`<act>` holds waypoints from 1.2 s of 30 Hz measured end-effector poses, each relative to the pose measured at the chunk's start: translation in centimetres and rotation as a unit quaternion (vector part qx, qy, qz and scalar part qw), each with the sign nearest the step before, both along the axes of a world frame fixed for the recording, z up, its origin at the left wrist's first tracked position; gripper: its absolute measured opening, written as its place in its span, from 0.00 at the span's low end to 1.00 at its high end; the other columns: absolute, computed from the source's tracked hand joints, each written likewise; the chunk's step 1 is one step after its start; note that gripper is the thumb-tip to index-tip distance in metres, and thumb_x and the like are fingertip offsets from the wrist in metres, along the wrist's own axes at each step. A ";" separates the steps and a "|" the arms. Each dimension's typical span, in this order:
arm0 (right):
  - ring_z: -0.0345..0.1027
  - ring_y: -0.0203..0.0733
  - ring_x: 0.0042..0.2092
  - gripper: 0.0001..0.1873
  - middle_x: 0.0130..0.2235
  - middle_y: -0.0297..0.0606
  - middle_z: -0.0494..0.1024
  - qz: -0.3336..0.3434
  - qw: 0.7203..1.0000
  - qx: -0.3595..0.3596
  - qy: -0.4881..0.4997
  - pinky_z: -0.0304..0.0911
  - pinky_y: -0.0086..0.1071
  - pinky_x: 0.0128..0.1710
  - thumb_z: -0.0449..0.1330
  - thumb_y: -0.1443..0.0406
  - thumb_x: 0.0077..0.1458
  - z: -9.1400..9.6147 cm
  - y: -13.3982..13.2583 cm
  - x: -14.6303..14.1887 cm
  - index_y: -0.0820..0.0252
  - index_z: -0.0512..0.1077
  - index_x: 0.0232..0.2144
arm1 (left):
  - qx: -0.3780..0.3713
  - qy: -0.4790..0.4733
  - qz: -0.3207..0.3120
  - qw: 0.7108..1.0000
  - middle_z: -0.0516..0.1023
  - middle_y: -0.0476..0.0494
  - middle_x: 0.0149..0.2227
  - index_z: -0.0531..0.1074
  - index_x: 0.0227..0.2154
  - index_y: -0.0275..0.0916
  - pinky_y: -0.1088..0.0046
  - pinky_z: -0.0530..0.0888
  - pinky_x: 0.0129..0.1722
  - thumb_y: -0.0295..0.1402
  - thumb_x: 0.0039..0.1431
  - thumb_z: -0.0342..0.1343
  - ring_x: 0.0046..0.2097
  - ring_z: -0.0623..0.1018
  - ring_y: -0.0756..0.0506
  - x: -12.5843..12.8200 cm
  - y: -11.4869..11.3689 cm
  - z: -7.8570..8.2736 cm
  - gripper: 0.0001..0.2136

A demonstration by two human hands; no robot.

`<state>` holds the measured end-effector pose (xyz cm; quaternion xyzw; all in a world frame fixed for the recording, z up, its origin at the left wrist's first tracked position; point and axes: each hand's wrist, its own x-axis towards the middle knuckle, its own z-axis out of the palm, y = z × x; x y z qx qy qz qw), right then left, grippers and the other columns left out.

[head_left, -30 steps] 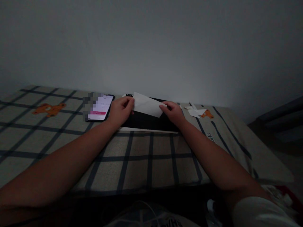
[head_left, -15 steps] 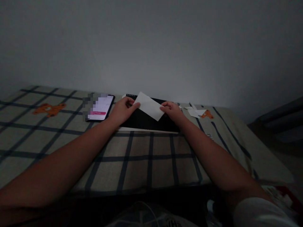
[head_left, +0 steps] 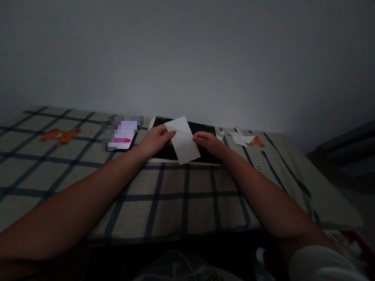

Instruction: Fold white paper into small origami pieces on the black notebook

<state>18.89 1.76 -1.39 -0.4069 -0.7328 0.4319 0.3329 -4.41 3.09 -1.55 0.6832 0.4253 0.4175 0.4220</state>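
A white sheet of paper is held up over a black notebook-like pad with small white marks along its far edge. My left hand pinches the paper's left side, its thumb on top and the other fingers beneath. At the right edge my right hand has its fingertips closed on the paper; part of those fingers is hidden. White pages show under the pad's near edge. The pad lies flat on a checked cloth.
A phone with a lit, partly blurred screen lies left of the pad. Folded white paper pieces are on the right. The checked cloth covers the surface up to a plain wall. A clear bottle stands below the front edge.
The paper has turned clockwise, so that its long side now runs more toward me. My right hand has moved slightly left along its edge; my left hand keeps its grip.
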 end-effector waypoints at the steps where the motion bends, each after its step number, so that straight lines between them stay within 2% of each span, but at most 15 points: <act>1: 0.64 0.35 0.30 0.14 0.29 0.33 0.71 -0.004 1.000 0.004 0.001 0.60 0.30 0.29 0.57 0.53 0.56 0.1 -0.1 -0.1 0.58 0.68 0.30 | -0.010 -0.001 -0.020 1.000 0.79 0.44 0.33 0.74 0.35 0.37 0.69 0.71 0.35 0.42 0.55 0.56 0.34 0.75 0.46 0.1 -0.1 0.1 0.13; 3: 0.65 0.35 0.30 0.13 0.29 0.33 0.73 -0.016 1.000 0.005 0.002 0.62 0.31 0.30 0.57 0.54 0.57 0.1 -0.1 -0.3 0.59 0.69 0.31 | -0.023 0.003 -0.032 0.999 0.79 0.43 0.35 0.75 0.36 0.38 0.70 0.71 0.34 0.41 0.54 0.57 0.34 0.76 0.46 0.2 -0.3 0.2 0.13; 7: 0.67 0.34 0.27 0.12 0.26 0.32 0.74 -0.037 0.999 0.004 -0.003 0.63 0.30 0.29 0.60 0.56 0.55 -0.3 0.0 -0.6 0.59 0.69 0.29 | -0.029 0.048 0.044 0.997 0.75 0.47 0.25 0.72 0.26 0.39 0.72 0.65 0.27 0.46 0.55 0.57 0.26 0.71 0.49 0.3 -0.6 0.5 0.14; 10: 0.68 0.34 0.26 0.13 0.24 0.32 0.74 -0.046 0.999 0.004 -0.004 0.64 0.30 0.28 0.61 0.56 0.54 -0.8 0.2 -0.9 0.59 0.68 0.27 | -0.002 0.094 0.085 0.992 0.72 0.49 0.21 0.69 0.22 0.40 0.72 0.62 0.25 0.48 0.56 0.57 0.24 0.68 0.49 0.1 -0.7 0.5 0.17; 14: 0.70 0.36 0.26 0.13 0.24 0.34 0.75 -0.053 0.998 0.002 -0.016 0.64 0.30 0.28 0.61 0.57 0.54 -1.1 0.2 -1.4 0.59 0.67 0.25 | 0.034 0.139 0.127 0.982 0.72 0.49 0.20 0.67 0.21 0.41 0.71 0.63 0.25 0.46 0.54 0.60 0.24 0.69 0.49 0.0 -0.8 0.7 0.16; 17: 0.70 0.36 0.26 0.11 0.24 0.34 0.76 -0.069 0.997 0.006 -0.031 0.64 0.31 0.28 0.61 0.59 0.54 -1.2 0.2 -1.6 0.58 0.67 0.25 | 0.029 0.118 0.151 0.981 0.71 0.51 0.19 0.66 0.23 0.41 0.71 0.65 0.25 0.44 0.53 0.62 0.23 0.70 0.49 0.4 -1.1 0.9 0.15; 19: 0.70 0.37 0.26 0.11 0.24 0.34 0.76 -0.082 0.996 0.013 -0.036 0.64 0.32 0.29 0.61 0.60 0.55 -1.3 0.2 -1.6 0.58 0.67 0.24 | 0.010 0.064 0.145 0.987 0.71 0.51 0.20 0.65 0.25 0.41 0.72 0.67 0.25 0.44 0.53 0.62 0.23 0.71 0.49 0.7 -1.2 1.0 0.15; 24: 0.70 0.36 0.26 0.11 0.23 0.33 0.76 -0.099 0.995 0.015 -0.023 0.63 0.31 0.28 0.60 0.60 0.54 -1.5 0.3 -1.5 0.58 0.67 0.24 | -0.066 -0.102 0.037 0.992 0.76 0.46 0.30 0.69 0.33 0.38 0.71 0.75 0.29 0.45 0.60 0.55 0.28 0.76 0.50 1.2 -1.3 0.9 0.14; 26: 0.70 0.36 0.26 0.11 0.23 0.33 0.76 -0.106 0.994 0.018 -0.014 0.63 0.30 0.28 0.60 0.59 0.54 -1.5 0.2 -1.5 0.58 0.67 0.25 | -0.062 -0.112 0.023 0.992 0.77 0.44 0.34 0.70 0.36 0.37 0.71 0.76 0.32 0.44 0.60 0.55 0.30 0.77 0.50 1.2 -1.1 0.7 0.13; 31: 0.71 0.36 0.26 0.12 0.23 0.33 0.76 -0.104 0.994 0.028 -0.004 0.64 0.31 0.29 0.61 0.57 0.54 -1.2 0.0 -1.7 0.58 0.68 0.25 | -0.042 -0.098 0.034 0.994 0.76 0.47 0.34 0.69 0.35 0.39 0.71 0.77 0.35 0.39 0.53 0.63 0.35 0.77 0.48 1.3 -0.8 -0.1 0.12; 36: 0.72 0.37 0.28 0.15 0.25 0.34 0.76 -0.078 0.996 0.028 0.016 0.65 0.31 0.30 0.62 0.54 0.54 -1.3 0.0 -1.9 0.59 0.69 0.27 | -0.070 -0.126 0.023 0.989 0.77 0.45 0.43 0.68 0.40 0.39 0.71 0.77 0.38 0.38 0.52 0.64 0.40 0.78 0.48 1.9 -1.0 -0.6 0.15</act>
